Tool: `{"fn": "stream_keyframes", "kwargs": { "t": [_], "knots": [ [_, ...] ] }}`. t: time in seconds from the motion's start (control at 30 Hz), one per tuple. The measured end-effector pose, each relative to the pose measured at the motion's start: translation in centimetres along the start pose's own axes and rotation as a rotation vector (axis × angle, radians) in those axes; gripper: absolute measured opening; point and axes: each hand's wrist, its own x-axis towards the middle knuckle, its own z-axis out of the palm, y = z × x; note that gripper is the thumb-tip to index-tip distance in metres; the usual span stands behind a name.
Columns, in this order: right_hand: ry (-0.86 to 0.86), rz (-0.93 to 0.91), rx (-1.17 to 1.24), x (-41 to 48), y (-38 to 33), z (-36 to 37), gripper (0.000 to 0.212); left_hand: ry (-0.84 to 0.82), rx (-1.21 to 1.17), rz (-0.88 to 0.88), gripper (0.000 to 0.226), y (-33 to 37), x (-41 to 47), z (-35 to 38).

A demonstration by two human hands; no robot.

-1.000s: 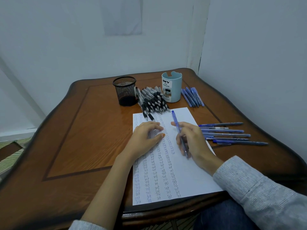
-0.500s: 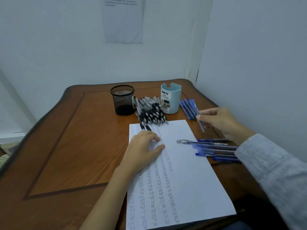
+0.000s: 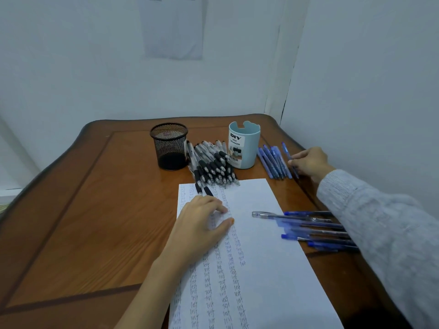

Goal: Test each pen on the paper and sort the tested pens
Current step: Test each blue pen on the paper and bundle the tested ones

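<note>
A white sheet of paper [image 3: 259,269] with columns of small handwritten marks lies on the wooden table [image 3: 95,222]. My left hand [image 3: 202,224] rests flat on the sheet, fingers spread. My right hand [image 3: 310,162] is at the far right, its fingers closed on a blue pen [image 3: 288,153] that lies beside a row of several blue pens [image 3: 273,162]. A heap of black-grip pens [image 3: 213,167] lies beyond the paper. Several blue capped pens [image 3: 316,229] lie across the paper's right edge, partly hidden by my grey sleeve.
A black mesh pen cup [image 3: 169,146] and a light blue desk organizer cup [image 3: 244,144] stand at the back of the table. White walls close in at the back and right. The table's rim curves down on the left.
My right hand stopped writing on the paper and carried the blue pen to the far right, down beside the blue pen row. The left hand stayed on the sheet. The camera tilted up.
</note>
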Motion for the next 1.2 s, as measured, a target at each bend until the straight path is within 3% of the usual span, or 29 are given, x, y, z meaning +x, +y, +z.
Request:
{"fn": "stream_keyframes", "kwargs": {
  "t": [0.47,0.6,0.83,0.93,1.07,1.2],
  "knots": [
    [-0.066,-0.083,-0.062,-0.6,0.7,-0.5,0.022,-0.029,0.012,-0.008,0.025,0.3,-0.1,-0.2],
    [-0.086,-0.121,-0.045,-2.1,1.0,-1.2,0.012,-0.034,0.031,0.022,0.023,0.5,-0.2,-0.4],
    [-0.154,-0.226,-0.022,-6.6,1.3,-2.0,0.011,-0.021,0.032,-0.005,0.016,1.2,-0.5,-0.7],
    [-0.267,-0.311,-0.046,-9.2,1.2,-2.4,0.013,-0.011,0.048,-0.014,0.015,1.5,-0.7,-0.8],
    [-0.454,-0.444,-0.181,-12.1,1.3,-2.7,0.02,-0.008,0.079,-0.013,0.019,1.7,-0.8,-0.7],
    [-0.46,-0.629,-0.442,-13.6,1.6,-1.8,0.03,0.004,0.108,-0.011,0.019,2.0,-0.9,-0.7]
  ]
}}
